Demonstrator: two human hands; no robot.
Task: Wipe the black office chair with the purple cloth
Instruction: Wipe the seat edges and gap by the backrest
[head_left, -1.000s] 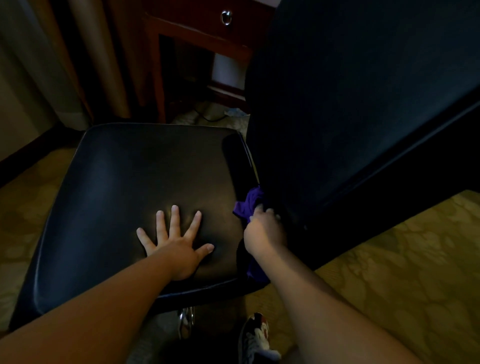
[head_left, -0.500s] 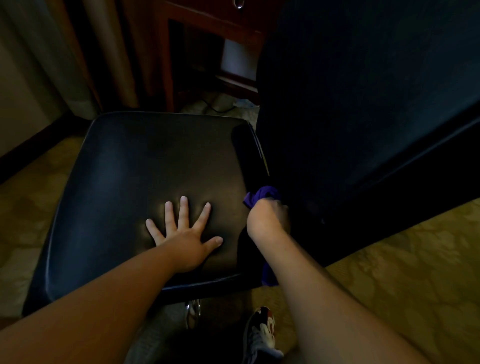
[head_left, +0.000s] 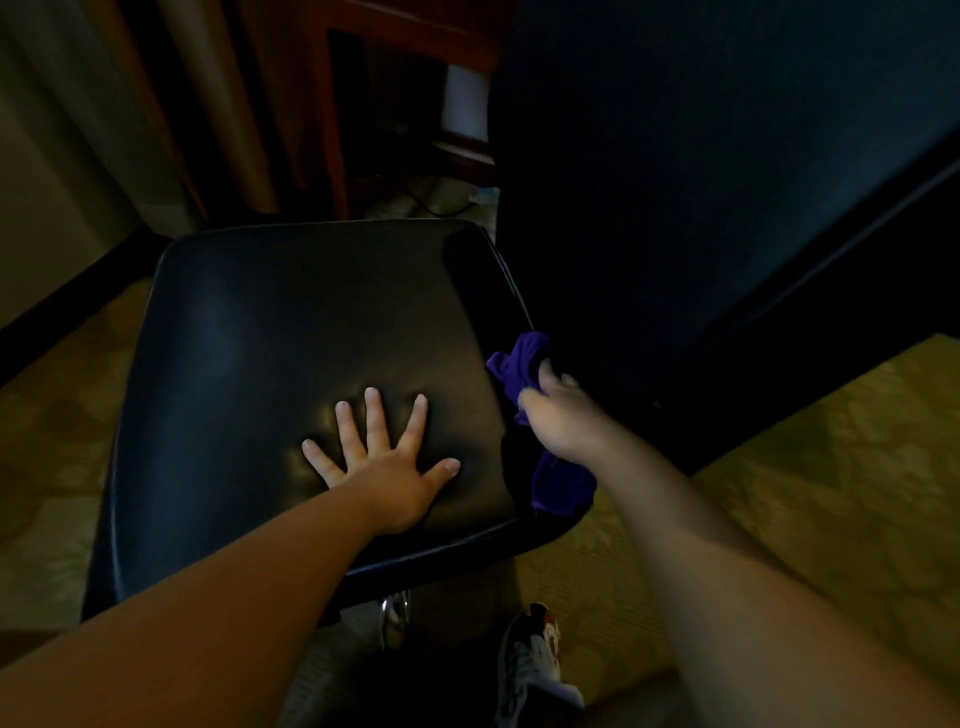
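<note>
**Head view: placement.** The black office chair stands side-on below the camera, with its seat to the left and its backrest rising on the right. The left hand lies flat on the seat cushion, fingers straight and spread, holding nothing. The leather dimples under it, so its likely function is to brace the chair against swivel. The right hand has its fingers curled round the purple cloth, which is bunched at the seam where seat meets backrest. A loose tail of cloth hangs below the wrist, over the seat's right edge. This suggests the seam is the surface being wiped (the hand is blurred, so exact finger contact cannot be read).

**Head view: edges and clearance.** The backrest closes off the cloth's right side, so open travel runs along the seam. A wooden desk stands near the seat's far edge. Patterned carpet lies to the right, and a shoe rests near the chair base.
</note>
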